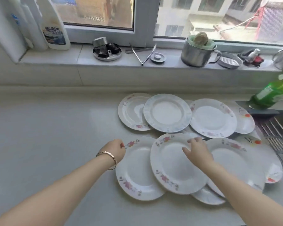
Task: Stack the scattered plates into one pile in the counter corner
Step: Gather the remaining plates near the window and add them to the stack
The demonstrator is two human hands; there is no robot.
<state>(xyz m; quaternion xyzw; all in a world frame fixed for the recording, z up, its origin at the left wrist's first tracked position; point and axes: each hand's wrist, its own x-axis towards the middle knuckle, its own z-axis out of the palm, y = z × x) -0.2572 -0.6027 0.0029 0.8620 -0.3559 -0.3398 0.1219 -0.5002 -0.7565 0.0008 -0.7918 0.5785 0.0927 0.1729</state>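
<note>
We see the left hand (pixel 115 150), its fingers curled on the rim of the leftmost floral plate (pixel 137 170). The right hand (pixel 197 150) lies spread on the overlapping middle plate (pixel 173 163). Other plates (pixel 167 112) lie scattered, overlapping, on the counter (pixel 47 128).

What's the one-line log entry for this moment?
stage: gathering | left hand: at far rim of left pink-flower plate | right hand: on far rim of middle plate | plates: overlapping, unstacked
</note>
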